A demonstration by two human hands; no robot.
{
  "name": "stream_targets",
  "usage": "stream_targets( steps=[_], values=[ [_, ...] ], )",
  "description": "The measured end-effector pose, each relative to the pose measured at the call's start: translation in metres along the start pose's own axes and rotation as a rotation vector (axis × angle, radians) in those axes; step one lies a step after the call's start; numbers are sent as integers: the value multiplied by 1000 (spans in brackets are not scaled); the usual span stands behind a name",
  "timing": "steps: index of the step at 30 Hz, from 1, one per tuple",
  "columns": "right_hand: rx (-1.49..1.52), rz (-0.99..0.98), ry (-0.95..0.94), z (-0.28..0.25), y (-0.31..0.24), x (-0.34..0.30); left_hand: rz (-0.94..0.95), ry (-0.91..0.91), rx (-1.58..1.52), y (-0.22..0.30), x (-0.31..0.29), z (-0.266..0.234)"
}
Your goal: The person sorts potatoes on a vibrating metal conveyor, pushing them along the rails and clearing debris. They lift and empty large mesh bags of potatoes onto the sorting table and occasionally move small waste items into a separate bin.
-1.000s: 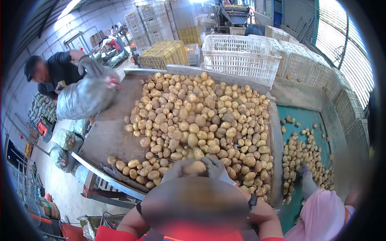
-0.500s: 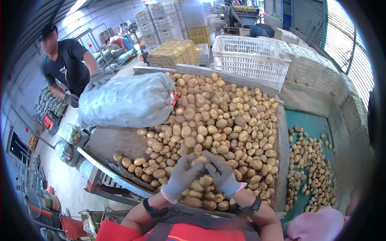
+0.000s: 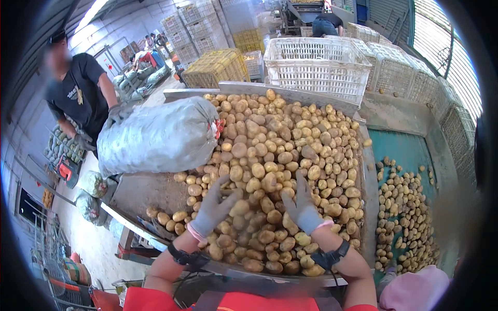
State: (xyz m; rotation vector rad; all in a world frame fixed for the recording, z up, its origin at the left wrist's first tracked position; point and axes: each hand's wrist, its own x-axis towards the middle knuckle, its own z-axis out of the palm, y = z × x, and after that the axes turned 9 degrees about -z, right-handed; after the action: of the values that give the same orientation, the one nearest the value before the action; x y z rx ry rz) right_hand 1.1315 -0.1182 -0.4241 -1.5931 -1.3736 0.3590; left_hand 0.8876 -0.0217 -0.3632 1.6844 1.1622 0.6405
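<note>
A heap of potatoes (image 3: 282, 155) covers most of the sloped sorting table in front of me. My left hand (image 3: 212, 206), in a grey glove, hovers over the near part of the heap with fingers spread. Apart from it, on the right, my right hand (image 3: 302, 206) is gloved too, its fingers stretched out among or just above the potatoes. Neither hand grips anything that I can see. Several potatoes between the hands look smeared by motion. A large pale sack (image 3: 158, 136) lies on the table's left side, its red-tied end against the heap.
At the left, a person (image 3: 80, 101) in dark clothes rests gloved hands by the sack. White crates (image 3: 316, 67) and a yellow crate (image 3: 218, 70) stand beyond the table. A green conveyor belt (image 3: 407, 153) with potatoes runs at the right, where a pink-covered head (image 3: 415, 289) shows.
My hands were close together over the near potatoes; they have moved apart and the fingers have spread. A potato now shows at the table's right edge. The view has shifted slightly.
</note>
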Motion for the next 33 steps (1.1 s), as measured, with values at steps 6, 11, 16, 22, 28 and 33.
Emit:
stream_targets(
  steps=[6,11,16,22,28,33],
  values=[
    [-276,-59,-419,3,29,-35,568,320,1452,15,110,-43],
    [-258,-127,-472,1,41,-43,726,504,1814,58,217,-64],
    [-181,-130,-449,-2,44,-41,102,-150,2076,106,279,-72],
    [-187,-99,-484,-1,45,-45,277,-398,2090,113,300,-62],
    [-173,-101,-485,-2,45,-43,276,-356,1978,90,314,-60],
    [-216,-100,-434,1,43,-48,308,-256,1910,87,311,-59]
  ],
)
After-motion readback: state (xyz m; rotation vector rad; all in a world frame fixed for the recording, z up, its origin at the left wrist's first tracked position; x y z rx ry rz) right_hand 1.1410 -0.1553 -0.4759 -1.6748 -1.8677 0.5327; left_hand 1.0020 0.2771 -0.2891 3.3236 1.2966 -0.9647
